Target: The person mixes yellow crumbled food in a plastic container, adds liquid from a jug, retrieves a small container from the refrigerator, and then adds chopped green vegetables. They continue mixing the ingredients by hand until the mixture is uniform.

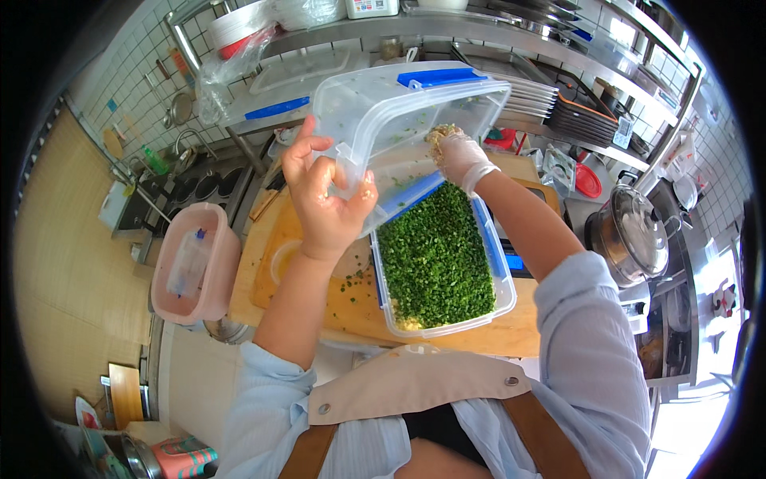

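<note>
My bare left hand (329, 194) pinches the near left corner of a clear plastic container (353, 90) with blue clips, holding it tipped on its side. Bits of food stick to my left fingertips. At the mouth of that tilted container is my right hand (459, 157), in a thin glove with minced food coating its fingers; whether they grip anything is unclear. Below both hands sits a second clear container (508, 296), nearly full of chopped green herbs or scallions (440, 257). Some pale yellow mince (410, 323) shows in its near left corner.
A wooden board (353, 323) with scattered green bits lies under the lower container. Left stands a pink plastic tub (160, 281). A digital scale (513, 262) peeks out at right, near a lidded steel pot (622, 239). Stacked baking trays (583, 126) fill the back shelf.
</note>
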{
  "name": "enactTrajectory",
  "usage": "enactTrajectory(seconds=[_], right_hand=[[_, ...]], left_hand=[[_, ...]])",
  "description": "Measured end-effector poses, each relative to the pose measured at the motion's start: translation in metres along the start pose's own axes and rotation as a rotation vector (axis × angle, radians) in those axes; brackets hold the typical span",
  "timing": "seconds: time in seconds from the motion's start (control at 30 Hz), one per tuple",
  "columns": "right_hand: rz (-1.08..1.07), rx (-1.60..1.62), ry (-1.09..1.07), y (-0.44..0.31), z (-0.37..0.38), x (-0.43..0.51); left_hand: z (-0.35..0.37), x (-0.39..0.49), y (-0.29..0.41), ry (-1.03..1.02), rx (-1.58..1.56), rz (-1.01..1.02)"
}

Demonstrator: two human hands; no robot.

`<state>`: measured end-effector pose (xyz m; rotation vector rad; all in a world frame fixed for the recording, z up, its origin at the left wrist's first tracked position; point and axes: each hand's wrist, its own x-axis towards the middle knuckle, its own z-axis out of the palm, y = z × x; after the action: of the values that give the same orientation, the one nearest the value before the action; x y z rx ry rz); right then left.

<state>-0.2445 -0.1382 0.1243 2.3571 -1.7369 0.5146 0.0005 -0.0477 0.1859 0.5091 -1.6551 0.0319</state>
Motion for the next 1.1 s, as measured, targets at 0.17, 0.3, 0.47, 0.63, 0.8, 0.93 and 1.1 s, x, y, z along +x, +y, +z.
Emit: enactTrajectory(seconds=[0.17,0.3,0.47,0.63,0.8,0.93,1.1], right_hand=[[0.000,-0.271,-0.211,-0.017,0.006,-0.017],[-0.369,-0.708,-0.494,-0.036,-0.004,-0.078],[0.320,0.102,-0.116,-0.045,-0.010,-0.033],[0.481,0.154,-0.097,-0.097,0.003,-0.007],[-0.025,0.003,0.003,-0.141,0.007,-0.076],[-0.001,0.084,-0.144,-0.119,-0.003,-0.128],[0.540,0.888,0.070,-0.105,-0.005,-0.150]], left_hand=[[-0.020,0.004,-0.012,0.002,-0.023,0.039],[-0.035,0.002,-0.034,-0.058,-0.044,0.035],[-0.037,0.003,-0.047,-0.047,-0.160,0.038],[-0.020,-0.001,-0.044,0.020,-0.261,0.034],[-0.007,-0.003,-0.063,0.013,-0.232,-0.015],[-0.022,0.006,-0.103,0.107,-0.249,-0.137],[-0.114,0.000,-0.168,0.248,-0.438,-0.723]])
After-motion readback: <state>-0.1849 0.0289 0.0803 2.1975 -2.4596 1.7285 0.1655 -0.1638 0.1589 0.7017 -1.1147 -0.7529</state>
